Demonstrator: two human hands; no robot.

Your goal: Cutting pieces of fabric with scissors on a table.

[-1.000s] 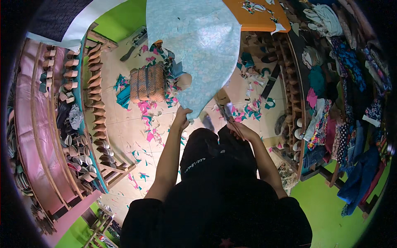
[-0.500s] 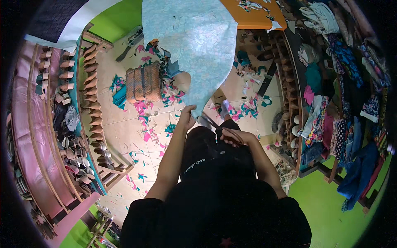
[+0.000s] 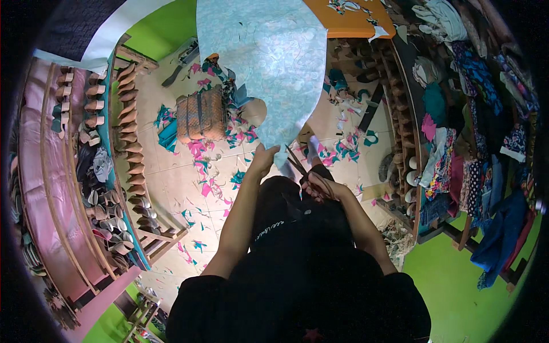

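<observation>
A large light-blue patterned sheet of fabric (image 3: 269,63) hangs down from the far side and narrows toward my lap. My left hand (image 3: 263,160) pinches its lower tip. In my right hand (image 3: 320,187) is a pair of dark scissors (image 3: 297,164), with the fingers wrapped around the handles. The blades are spread apart and point at the fabric's right edge, close to the tip. Whether they touch the cloth I cannot tell.
Pink and teal scraps (image 3: 200,150) litter the tiled floor around a woven brown block-shaped seat (image 3: 201,114). Racks of wooden shoe lasts (image 3: 128,117) stand left and right. Garments and cloths (image 3: 440,154) fill the right shelf. An orange table (image 3: 360,20) stands at the far right.
The scissors have opened wider and come up a little toward the fabric. My left hand has shifted slightly to the right along the fabric's tip.
</observation>
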